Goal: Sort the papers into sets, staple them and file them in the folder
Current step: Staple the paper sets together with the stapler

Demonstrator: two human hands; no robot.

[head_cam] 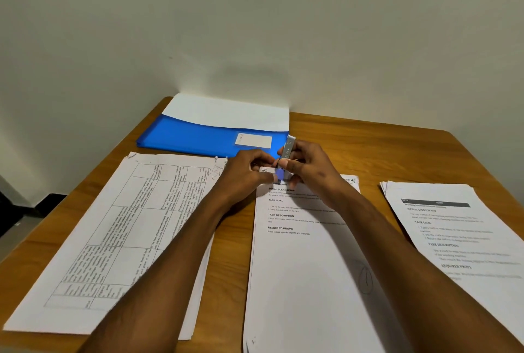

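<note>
Three paper sets lie on the wooden table (368, 148): a set with a printed grid (119, 239) at the left, a text set (306, 267) in the middle, another text set (459, 236) at the right. My right hand (309, 167) grips a small silver and blue stapler (285, 158) over the middle set's top left corner. My left hand (246, 171) pinches that same corner beside the stapler. A blue folder (198, 137) with white sheets sticking out of it lies at the back, against the wall.
The table's left edge runs diagonally from the folder toward me, with the floor and a dark skirting below it. A pale wall stands directly behind the table. Bare wood shows at the back right.
</note>
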